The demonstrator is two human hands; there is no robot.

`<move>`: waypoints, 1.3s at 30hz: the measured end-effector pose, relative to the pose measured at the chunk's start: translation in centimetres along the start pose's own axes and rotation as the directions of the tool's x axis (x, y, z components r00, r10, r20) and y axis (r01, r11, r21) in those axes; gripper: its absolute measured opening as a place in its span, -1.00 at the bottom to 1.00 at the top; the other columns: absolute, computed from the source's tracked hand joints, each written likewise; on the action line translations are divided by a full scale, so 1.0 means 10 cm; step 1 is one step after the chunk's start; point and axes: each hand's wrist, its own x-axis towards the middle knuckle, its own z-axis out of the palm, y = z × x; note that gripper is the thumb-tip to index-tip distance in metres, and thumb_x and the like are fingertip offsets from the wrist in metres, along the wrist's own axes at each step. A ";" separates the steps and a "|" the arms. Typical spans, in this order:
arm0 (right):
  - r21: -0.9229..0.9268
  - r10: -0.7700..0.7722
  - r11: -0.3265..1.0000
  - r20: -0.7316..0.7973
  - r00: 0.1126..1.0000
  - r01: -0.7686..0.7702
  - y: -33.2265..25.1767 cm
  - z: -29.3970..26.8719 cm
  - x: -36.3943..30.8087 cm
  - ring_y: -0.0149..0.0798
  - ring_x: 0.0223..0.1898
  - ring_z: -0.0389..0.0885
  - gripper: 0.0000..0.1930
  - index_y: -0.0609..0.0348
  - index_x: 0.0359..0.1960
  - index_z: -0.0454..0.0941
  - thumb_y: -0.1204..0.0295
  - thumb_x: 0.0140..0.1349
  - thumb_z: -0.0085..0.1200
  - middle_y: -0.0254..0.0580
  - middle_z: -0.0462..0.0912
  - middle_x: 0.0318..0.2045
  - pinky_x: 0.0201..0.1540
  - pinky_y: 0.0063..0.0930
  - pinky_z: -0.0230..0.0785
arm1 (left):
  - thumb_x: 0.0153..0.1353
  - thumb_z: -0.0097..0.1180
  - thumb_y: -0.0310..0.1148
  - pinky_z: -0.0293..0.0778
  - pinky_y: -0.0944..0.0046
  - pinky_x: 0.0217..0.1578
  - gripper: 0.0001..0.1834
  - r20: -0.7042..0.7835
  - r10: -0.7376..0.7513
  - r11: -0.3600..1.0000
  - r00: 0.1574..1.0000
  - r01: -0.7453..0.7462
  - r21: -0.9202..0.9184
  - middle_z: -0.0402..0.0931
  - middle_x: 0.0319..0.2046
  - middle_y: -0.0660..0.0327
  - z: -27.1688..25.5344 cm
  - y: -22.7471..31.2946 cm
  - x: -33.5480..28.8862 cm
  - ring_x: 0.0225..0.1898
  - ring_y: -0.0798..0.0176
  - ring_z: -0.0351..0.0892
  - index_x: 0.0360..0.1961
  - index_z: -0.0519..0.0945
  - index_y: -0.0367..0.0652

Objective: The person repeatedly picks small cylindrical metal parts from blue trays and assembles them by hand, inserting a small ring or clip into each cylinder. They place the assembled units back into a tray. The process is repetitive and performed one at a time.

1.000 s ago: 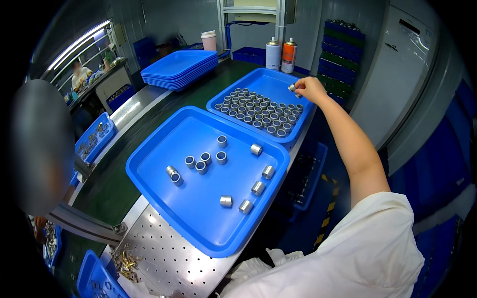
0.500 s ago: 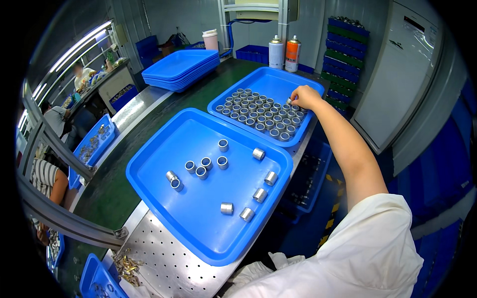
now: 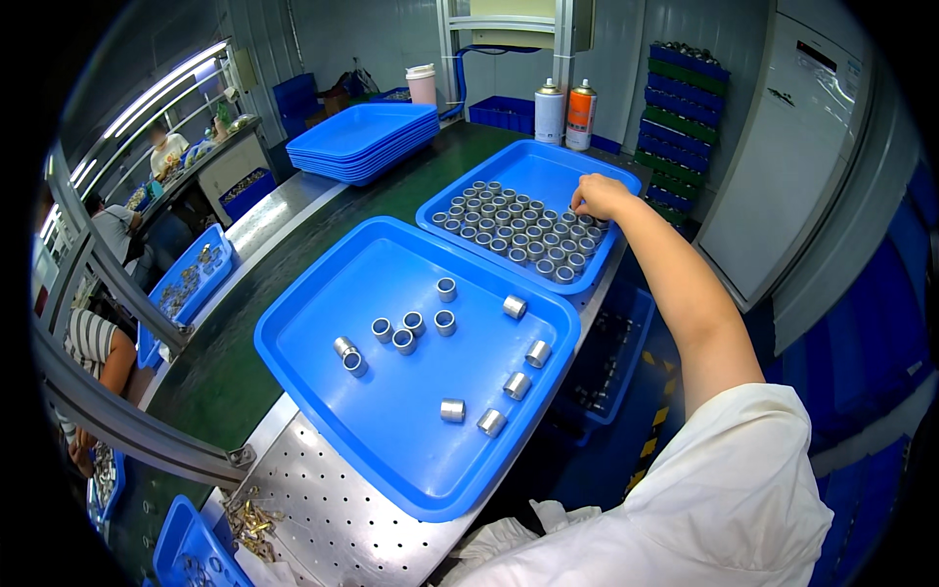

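Right hand (image 3: 599, 199) over the edge of the packed rings, upper right of centre

Its fingers (image 3: 579, 203) bend in close together at the right side of the packed metal rings (image 3: 519, 242), which stand on end in the far blue tray (image 3: 548, 161); whether they clamp a ring cannot be told, the hand hiding what is beneath. The left hand is out of frame. In the near blue tray (image 3: 381, 421), centre of the frame, loose rings (image 3: 517, 385) lie on their sides toward the right, with others mostly on end at the left. A ring here probably handles best in a light pinch on its outer wall, held upright and let down flat beside its neighbours; a sideways knock could tip the outermost ones, so lift the fingers straight up
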 end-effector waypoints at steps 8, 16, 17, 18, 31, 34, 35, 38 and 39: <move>-0.025 -0.025 0.999 -0.008 1.000 0.025 0.07 -0.01 0.02 -0.19 -0.12 0.57 -0.83 -0.06 -0.32 0.68 0.35 0.00 0.20 -0.31 0.66 -0.26 -0.15 -0.28 0.46 | -0.08 0.22 -0.53 0.44 0.18 -0.16 -0.65 0.005 0.012 1.000 1.000 -0.012 0.027 0.45 -0.22 -0.03 0.01 0.06 0.02 -0.19 0.02 0.45 -0.20 0.52 -0.33; 0.005 -0.181 0.982 -0.261 0.948 0.189 -0.04 -0.14 0.11 -0.10 -0.25 0.60 -0.82 0.08 -0.33 0.66 0.34 0.05 0.14 -0.15 0.65 -0.31 -0.23 -0.26 0.44 | -0.10 0.25 -0.54 0.45 0.16 -0.17 -0.62 -0.013 0.012 0.996 1.000 -0.013 -0.088 0.43 -0.20 -0.04 0.01 -0.05 -0.01 -0.20 0.01 0.45 -0.18 0.51 -0.35; 0.096 -0.197 0.969 -0.251 0.948 0.227 -0.24 -0.25 0.09 -0.06 -0.31 0.61 -0.81 0.15 -0.32 0.64 0.34 0.06 0.14 -0.08 0.64 -0.34 -0.25 -0.27 0.43 | -0.11 0.27 -0.53 0.45 0.15 -0.18 -0.62 -0.002 0.007 0.997 1.000 -0.007 -0.082 0.45 -0.25 -0.02 -0.05 -0.07 0.00 -0.23 -0.02 0.47 -0.19 0.52 -0.34; 0.137 -0.271 0.933 -0.339 0.901 0.332 -0.40 -0.36 0.00 -0.09 -0.35 0.60 -0.81 0.18 -0.33 0.63 0.35 0.08 0.13 -0.08 0.64 -0.38 -0.27 -0.30 0.42 | -0.12 0.23 -0.54 0.47 0.17 -0.23 -0.64 -0.050 0.126 0.991 0.991 -0.128 -0.047 0.46 -0.29 0.01 -0.03 -0.03 0.03 -0.28 0.02 0.49 -0.21 0.52 -0.34; 0.501 -0.933 -0.277 -0.343 -0.106 0.820 -4.73 -1.25 -2.18 -0.09 -0.35 0.55 -0.85 0.18 -0.30 0.53 0.52 0.07 0.13 -0.12 0.57 -0.41 -0.31 -0.33 0.40 | -0.20 0.26 -0.59 0.49 0.26 -0.33 -0.62 -0.085 0.286 0.919 0.954 -0.299 -0.256 0.49 -0.33 0.15 -0.08 -0.09 0.11 -0.32 0.11 0.53 -0.25 0.53 -0.25; 0.391 -0.913 -0.287 -0.389 -0.126 0.874 -5.85 -1.14 -2.27 -0.04 -0.31 0.55 -0.86 0.15 -0.28 0.52 0.44 0.12 0.06 -0.10 0.57 -0.40 -0.26 -0.23 0.38 | -0.16 0.23 -0.57 0.50 0.26 -0.34 -0.63 -0.038 0.394 0.890 0.918 -0.392 -0.232 0.48 -0.35 0.15 -0.06 -0.12 0.13 -0.33 0.11 0.53 -0.22 0.52 -0.26; 0.366 -0.894 -0.302 -0.429 -0.128 0.880 -6.29 -1.06 -2.30 -0.04 -0.29 0.56 -0.84 0.13 -0.25 0.53 0.43 0.11 0.06 -0.10 0.59 -0.39 -0.24 -0.24 0.40 | -0.14 0.22 -0.57 0.50 0.26 -0.33 -0.64 -0.035 0.395 0.897 0.918 -0.393 -0.202 0.48 -0.34 0.15 -0.09 -0.14 0.11 -0.33 0.11 0.53 -0.21 0.52 -0.26; 0.347 -0.937 -0.110 -0.348 0.019 0.931 -7.32 -0.90 -2.16 -0.05 -0.14 0.55 -0.76 0.09 -0.16 0.53 0.39 0.11 0.06 -0.10 0.59 -0.25 -0.11 -0.26 0.41 | -0.10 0.21 -0.56 0.51 0.26 -0.29 -0.64 -0.036 0.452 0.876 0.891 -0.451 -0.168 0.47 -0.28 0.12 -0.07 -0.25 0.07 -0.29 0.11 0.52 -0.18 0.53 -0.27; 0.316 -0.941 -0.056 -0.335 0.056 0.947 -7.59 -0.79 -2.07 -0.05 -0.11 0.53 -0.74 0.07 -0.14 0.51 0.38 0.11 0.07 -0.10 0.58 -0.22 -0.08 -0.26 0.40 | -0.10 0.20 -0.56 0.51 0.26 -0.28 -0.64 -0.037 0.468 0.868 0.883 -0.467 -0.172 0.47 -0.27 0.12 -0.09 -0.28 0.08 -0.29 0.10 0.52 -0.18 0.53 -0.27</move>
